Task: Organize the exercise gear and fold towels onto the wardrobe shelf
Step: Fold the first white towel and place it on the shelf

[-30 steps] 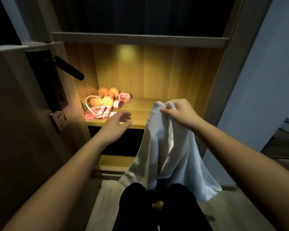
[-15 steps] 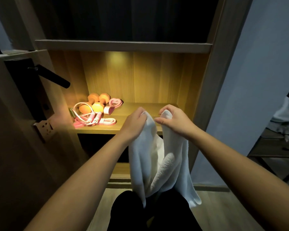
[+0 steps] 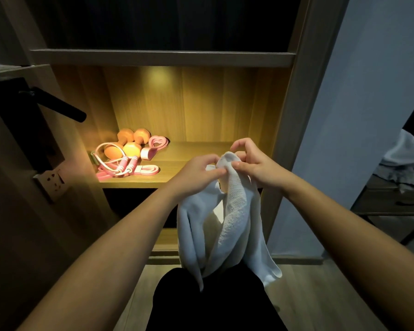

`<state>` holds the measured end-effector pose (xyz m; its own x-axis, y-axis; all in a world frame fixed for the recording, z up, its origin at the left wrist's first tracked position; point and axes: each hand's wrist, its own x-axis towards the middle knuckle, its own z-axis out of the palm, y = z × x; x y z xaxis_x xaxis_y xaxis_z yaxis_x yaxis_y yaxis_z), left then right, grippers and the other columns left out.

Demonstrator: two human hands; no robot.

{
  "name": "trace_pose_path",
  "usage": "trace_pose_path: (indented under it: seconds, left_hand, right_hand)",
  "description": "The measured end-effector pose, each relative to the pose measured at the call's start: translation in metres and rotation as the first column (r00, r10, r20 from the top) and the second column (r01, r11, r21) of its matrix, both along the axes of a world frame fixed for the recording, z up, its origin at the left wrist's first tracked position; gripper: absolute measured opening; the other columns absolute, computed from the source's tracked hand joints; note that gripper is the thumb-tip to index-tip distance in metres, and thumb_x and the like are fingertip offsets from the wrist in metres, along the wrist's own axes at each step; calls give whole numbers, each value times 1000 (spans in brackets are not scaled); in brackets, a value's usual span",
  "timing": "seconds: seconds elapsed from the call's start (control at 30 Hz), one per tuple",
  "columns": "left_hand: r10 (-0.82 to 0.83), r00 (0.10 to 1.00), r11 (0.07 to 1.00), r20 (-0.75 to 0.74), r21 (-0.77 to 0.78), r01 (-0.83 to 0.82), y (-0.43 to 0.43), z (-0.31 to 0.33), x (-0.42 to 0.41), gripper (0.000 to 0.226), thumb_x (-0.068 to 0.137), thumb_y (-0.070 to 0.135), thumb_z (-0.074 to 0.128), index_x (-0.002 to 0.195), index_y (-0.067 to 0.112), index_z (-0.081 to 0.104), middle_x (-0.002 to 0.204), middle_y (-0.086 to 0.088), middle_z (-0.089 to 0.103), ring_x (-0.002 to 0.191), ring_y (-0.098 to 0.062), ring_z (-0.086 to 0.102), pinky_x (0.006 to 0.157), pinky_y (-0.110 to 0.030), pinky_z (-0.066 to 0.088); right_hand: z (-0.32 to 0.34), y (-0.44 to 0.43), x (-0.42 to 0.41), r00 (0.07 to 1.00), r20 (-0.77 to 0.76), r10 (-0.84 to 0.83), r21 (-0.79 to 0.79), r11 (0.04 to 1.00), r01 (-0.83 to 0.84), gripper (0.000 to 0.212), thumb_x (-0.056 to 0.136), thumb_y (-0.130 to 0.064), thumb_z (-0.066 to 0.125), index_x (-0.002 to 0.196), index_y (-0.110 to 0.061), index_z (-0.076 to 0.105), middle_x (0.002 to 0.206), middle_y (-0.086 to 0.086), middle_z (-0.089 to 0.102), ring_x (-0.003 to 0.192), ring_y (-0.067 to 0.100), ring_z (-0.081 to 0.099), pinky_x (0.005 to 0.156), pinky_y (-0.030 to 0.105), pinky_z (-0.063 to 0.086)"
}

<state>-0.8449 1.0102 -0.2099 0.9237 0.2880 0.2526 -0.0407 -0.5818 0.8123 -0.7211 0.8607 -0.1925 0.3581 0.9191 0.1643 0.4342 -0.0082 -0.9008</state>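
Note:
A white towel [image 3: 227,225] hangs bunched in front of the lit wardrobe shelf [image 3: 201,154]. My left hand [image 3: 196,174] pinches its top edge from the left, and my right hand [image 3: 253,163] pinches the same top part from the right, the two hands almost touching. The towel's lower end drapes down to my dark trousers. At the shelf's left end lie orange dumbbells [image 3: 127,145], a pink and white skipping rope [image 3: 122,163] and pink resistance bands [image 3: 155,145].
An open door with a black lever handle [image 3: 58,106] and a wall socket [image 3: 53,181] stands close on the left. A dark shelf board [image 3: 163,57] runs above. At the right, more cloth [image 3: 406,161] lies on a low dark table beside the blue-grey wall.
My left hand came across from the shelf side and took hold of the towel's top edge. Both hands have since drawn closer together, gathering the towel's top.

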Motion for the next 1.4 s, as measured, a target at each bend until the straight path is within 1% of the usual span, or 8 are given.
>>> trace_pose_path:
  seconds: [0.1, 0.23, 0.37, 0.6, 0.87, 1.23, 1.33, 1.4]
  left_hand:
    - [170, 978, 984, 121, 25, -174, -2, -2, 4, 6, 91, 15, 63, 84, 17, 62, 75, 9, 58, 72, -5, 50, 64, -20, 38]
    - [383, 883, 924, 271, -87, -373, 4, 5, 4, 6, 91, 15, 60, 86, 19, 60, 75, 12, 56, 69, 4, 49, 58, -6, 34]
    - [418, 846, 908, 329, -121, -402, 9, 17, 5, 6, 90, 15, 59, 85, 15, 60, 72, 11, 56, 63, 7, 48, 58, -9, 35]
    - [481, 784, 876, 391, -195, -441, 22, 32, 0, 13, 90, 19, 58, 79, 25, 57, 74, 13, 57, 70, -1, 51, 63, -15, 40]
    - [545, 734, 838, 404, -253, -483, 27, 25, 1, 12, 89, 20, 57, 79, 25, 55, 72, 12, 55, 69, -3, 51, 65, -21, 41]
    - [589, 709, 808, 388, -283, -517, 31, 22, 3, 3, 86, 23, 57, 87, 20, 58, 77, 8, 58, 73, -8, 52, 69, -25, 44]
    - [596, 703, 803, 387, -294, -519, 30, 24, 4, 3, 86, 23, 57, 84, 23, 57, 76, 9, 57, 72, -7, 52, 68, -24, 44]
    - [595, 698, 803, 398, -297, -516, 32, 26, 4, 2, 86, 22, 57, 85, 21, 58, 76, 11, 57, 71, -5, 52, 67, -22, 43]
  right_hand:
    - [-13, -4, 8, 998, 38, -48, -52, 997, 50, 20, 94, -25, 60, 111, -19, 52, 103, 6, 61, 90, 18, 62, 75, 23, 53]
    - [-57, -17, 22, 997, 34, -64, -268, 961, 71, 28, 90, -25, 67, 112, -8, 64, 108, 5, 66, 100, 20, 63, 87, 31, 53]
    - [-105, -27, 30, 984, 140, -111, -426, 890, 161, 32, 85, -19, 71, 116, -12, 65, 115, 6, 66, 105, 21, 62, 95, 41, 52]
    - [-181, -71, 47, 901, 422, -98, -621, 693, 367, 33, 78, -23, 74, 106, -8, 66, 108, 10, 66, 98, 27, 60, 85, 37, 50]
    - [-239, -124, 53, 861, 451, -236, -675, 541, 502, 6, 85, -18, 61, 80, -14, 62, 78, 4, 58, 74, 21, 53, 59, 27, 39]
    - [-271, -151, 43, 803, 441, -400, -639, 488, 594, 7, 91, -23, 57, 91, -19, 51, 98, 7, 68, 78, 19, 59, 57, 26, 38]
    - [-281, -159, 41, 862, 409, -299, -772, 391, 502, 26, 92, -20, 58, 113, -4, 57, 114, 15, 64, 105, 30, 62, 74, 28, 47]
    - [-291, -171, 40, 920, 319, -229, -877, 297, 378, 29, 92, -12, 60, 113, 8, 64, 116, 20, 67, 106, 30, 65, 74, 19, 52]
